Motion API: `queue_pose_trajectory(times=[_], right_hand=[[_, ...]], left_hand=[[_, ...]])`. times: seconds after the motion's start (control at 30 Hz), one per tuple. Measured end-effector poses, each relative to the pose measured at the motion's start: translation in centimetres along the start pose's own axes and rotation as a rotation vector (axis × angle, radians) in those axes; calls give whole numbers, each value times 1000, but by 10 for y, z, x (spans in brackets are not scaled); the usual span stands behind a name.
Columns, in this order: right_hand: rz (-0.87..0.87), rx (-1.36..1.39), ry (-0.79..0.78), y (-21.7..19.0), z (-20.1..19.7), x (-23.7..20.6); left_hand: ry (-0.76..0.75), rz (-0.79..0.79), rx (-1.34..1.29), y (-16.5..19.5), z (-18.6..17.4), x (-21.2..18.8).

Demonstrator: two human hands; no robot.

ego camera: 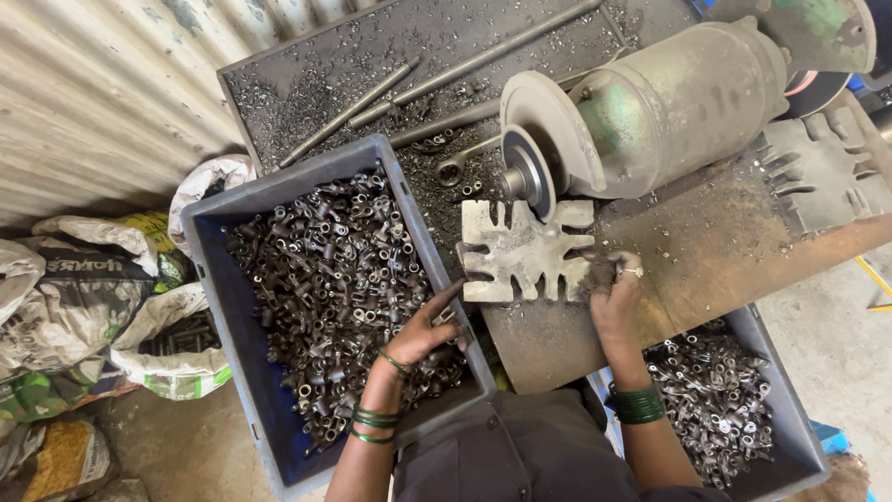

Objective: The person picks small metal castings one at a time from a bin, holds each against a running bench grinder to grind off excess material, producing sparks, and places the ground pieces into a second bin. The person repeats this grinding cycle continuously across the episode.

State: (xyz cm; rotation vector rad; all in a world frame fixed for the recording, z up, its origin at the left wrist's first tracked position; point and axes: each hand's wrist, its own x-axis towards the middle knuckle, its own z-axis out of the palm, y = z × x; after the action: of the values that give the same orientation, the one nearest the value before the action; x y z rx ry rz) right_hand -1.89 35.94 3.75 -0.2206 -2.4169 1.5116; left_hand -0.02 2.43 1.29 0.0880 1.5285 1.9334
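The left hand [423,333] reaches into the big blue plastic crate [223,307] at the left, fingers loosely curled with the forefinger stretched out, pinching a small dark metal ring-ended fitting [444,316] at the crate's right wall. The crate is heaped with more of these dark fittings [325,279]. The right hand [616,293] lies to the right on the rusty brown metal bench plate [706,251], fingers bent and pressed down beside the slotted pale steel comb-shaped rest plate [520,251]; whether it holds a part I cannot tell. Just beyond that plate stands the grey-green bench grinder [650,112] with its wheel. A second blue crate [799,446] of fittings sits near right.
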Motion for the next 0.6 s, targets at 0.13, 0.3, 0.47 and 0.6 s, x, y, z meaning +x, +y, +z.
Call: queue_pose_trajectory(times=[0.13, 0.3, 0.47, 0.6], right_hand=[[-39, -19, 10, -6, 0, 3], [-197, -248, 60, -5, 1, 11], [-72, -109, 82, 5, -4, 15], [-123, 53, 193, 12, -15, 9]], left_hand=[[16, -41, 82, -2, -2, 1], [-2, -13, 74, -4, -2, -2], [-54, -61, -31, 1, -1, -4], [87, 1, 75, 14, 10, -5]])
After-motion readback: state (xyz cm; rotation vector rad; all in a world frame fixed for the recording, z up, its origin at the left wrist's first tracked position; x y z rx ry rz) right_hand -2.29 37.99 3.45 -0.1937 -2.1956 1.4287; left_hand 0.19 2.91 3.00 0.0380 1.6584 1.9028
